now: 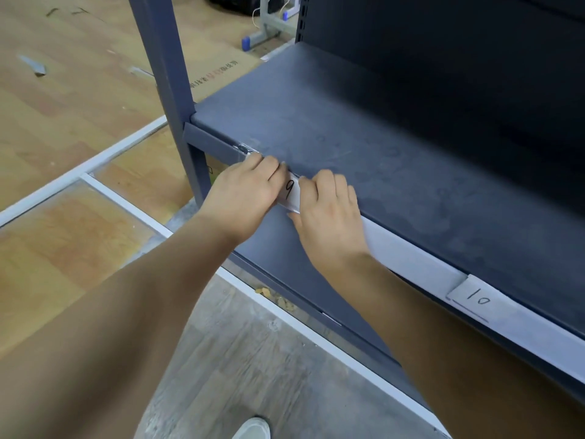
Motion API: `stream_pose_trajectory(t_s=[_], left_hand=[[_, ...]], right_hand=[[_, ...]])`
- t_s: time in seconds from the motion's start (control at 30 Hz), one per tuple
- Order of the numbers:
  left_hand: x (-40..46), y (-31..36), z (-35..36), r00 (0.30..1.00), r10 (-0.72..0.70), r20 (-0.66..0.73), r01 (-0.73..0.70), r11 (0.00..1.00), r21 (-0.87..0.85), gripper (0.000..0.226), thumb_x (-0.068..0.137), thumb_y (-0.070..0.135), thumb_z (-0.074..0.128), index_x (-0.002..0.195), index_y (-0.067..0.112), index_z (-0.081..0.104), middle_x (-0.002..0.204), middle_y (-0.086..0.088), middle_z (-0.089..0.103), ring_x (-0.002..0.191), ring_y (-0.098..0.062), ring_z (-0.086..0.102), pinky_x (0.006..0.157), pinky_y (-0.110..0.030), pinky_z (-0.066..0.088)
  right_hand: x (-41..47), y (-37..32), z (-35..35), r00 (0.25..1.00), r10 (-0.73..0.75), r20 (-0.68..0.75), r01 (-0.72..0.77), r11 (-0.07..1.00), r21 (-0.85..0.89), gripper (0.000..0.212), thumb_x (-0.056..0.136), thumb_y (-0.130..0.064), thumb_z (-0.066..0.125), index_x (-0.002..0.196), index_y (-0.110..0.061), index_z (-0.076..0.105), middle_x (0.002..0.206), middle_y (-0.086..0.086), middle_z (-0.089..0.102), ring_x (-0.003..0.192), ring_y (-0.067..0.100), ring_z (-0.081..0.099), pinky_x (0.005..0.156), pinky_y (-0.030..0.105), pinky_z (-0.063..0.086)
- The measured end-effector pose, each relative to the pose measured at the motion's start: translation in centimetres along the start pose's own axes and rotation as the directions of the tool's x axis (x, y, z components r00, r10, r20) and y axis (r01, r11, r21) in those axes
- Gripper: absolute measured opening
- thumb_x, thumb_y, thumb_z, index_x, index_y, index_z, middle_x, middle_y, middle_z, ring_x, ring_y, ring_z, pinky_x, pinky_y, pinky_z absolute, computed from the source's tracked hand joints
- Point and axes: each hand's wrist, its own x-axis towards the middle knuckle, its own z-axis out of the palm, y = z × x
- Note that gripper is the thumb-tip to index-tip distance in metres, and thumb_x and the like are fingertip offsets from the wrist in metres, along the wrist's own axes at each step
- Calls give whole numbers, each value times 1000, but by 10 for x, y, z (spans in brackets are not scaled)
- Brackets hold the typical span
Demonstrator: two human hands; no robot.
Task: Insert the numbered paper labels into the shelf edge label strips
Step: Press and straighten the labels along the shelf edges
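A white paper label marked "9" (292, 191) sits at the front edge of the dark grey shelf (395, 137), in the clear label strip (408, 253) that runs along that edge. My left hand (245, 198) presses on the label's left end, fingers curled over the shelf edge. My right hand (329, 213) pinches the label's right end, thumb below and fingers on top. Further right along the strip, a second label marked "10" (478, 299) sits in place. Most of the "9" label is hidden under my fingers.
The grey upright post (167, 74) of the rack stands just left of my hands. A lower shelf (285, 270) lies under my arms. Flattened cardboard (218, 74) and scraps lie on the wood floor, with white floor lines (95, 160). My shoe (253, 429) shows at the bottom.
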Motion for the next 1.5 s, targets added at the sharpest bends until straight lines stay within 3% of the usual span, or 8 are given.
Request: stream_pose_trajectory(t_s=[0.1, 0.43, 0.63, 1.0, 1.17, 1.27, 1.37, 1.5], left_hand=[[2, 0, 0, 1000, 26, 8, -26, 999, 23, 42, 49, 14, 88, 85, 4, 68, 70, -6, 61, 62, -25, 60, 40, -24, 40], [9, -2, -5, 994, 74, 81, -78, 996, 49, 45, 37, 13, 91, 74, 0, 69, 69, -12, 57, 58, -28, 57, 43, -23, 40], [11, 0, -8, 991, 100, 90, -108, 990, 93, 45, 33, 13, 90, 71, 1, 68, 69, -11, 56, 56, -27, 55, 44, -22, 39], [7, 2, -2, 992, 70, 107, -75, 996, 40, 47, 30, 2, 92, 69, -2, 66, 65, -12, 55, 56, -28, 57, 33, -17, 35], [6, 5, -3, 993, 69, 97, -75, 995, 59, 49, 29, 7, 92, 71, 2, 67, 68, -8, 56, 59, -24, 58, 34, -17, 33], [3, 11, -2, 998, 6, 63, -9, 999, 53, 56, 31, 9, 91, 82, 1, 70, 72, -9, 61, 64, -26, 61, 41, -20, 41], [-4, 20, -11, 997, -57, 44, 58, 998, -19, 66, 39, 8, 92, 97, -9, 66, 83, -18, 66, 73, -35, 66, 58, -31, 54], [-5, 44, -46, 999, -9, 44, 11, 999, -43, 60, 45, 9, 91, 97, -11, 66, 88, -22, 67, 79, -37, 68, 65, -39, 56]], right_hand=[[3, 0, -2, 1000, -4, -16, 5, 1000, 9, 47, 34, -16, 90, 69, -12, 59, 69, 4, 55, 58, 20, 53, 53, 24, 40], [10, -3, -5, 999, 41, 22, -42, 998, 37, 50, 16, -20, 89, 55, -13, 59, 60, 2, 53, 50, 19, 51, 47, 20, 39], [8, -4, 0, 998, 59, 21, -59, 998, -13, 57, 28, -32, 90, 78, -10, 74, 69, -1, 61, 59, 15, 59, 51, 20, 45], [10, 0, -1, 999, -18, 39, 17, 1000, 21, 45, 29, -24, 91, 67, -10, 70, 64, 0, 57, 56, 18, 57, 48, 20, 39], [10, -1, -5, 998, -42, 47, 40, 999, 28, 35, 32, -16, 86, 61, -10, 66, 63, 1, 56, 54, 19, 56, 47, 21, 37], [3, 2, -8, 991, -46, 123, 45, 999, 12, 47, 38, -26, 88, 80, -12, 74, 68, -1, 60, 59, 17, 57, 51, 21, 40], [-13, 13, -21, 990, -49, 135, 45, 998, 36, 61, 45, -33, 87, 98, -10, 73, 79, 0, 65, 68, 17, 63, 61, 23, 48], [-35, 39, -56, 977, -62, 206, 70, 997, -30, 61, 51, -33, 84, 103, -5, 71, 94, 4, 71, 84, 20, 68, 83, 30, 54]])
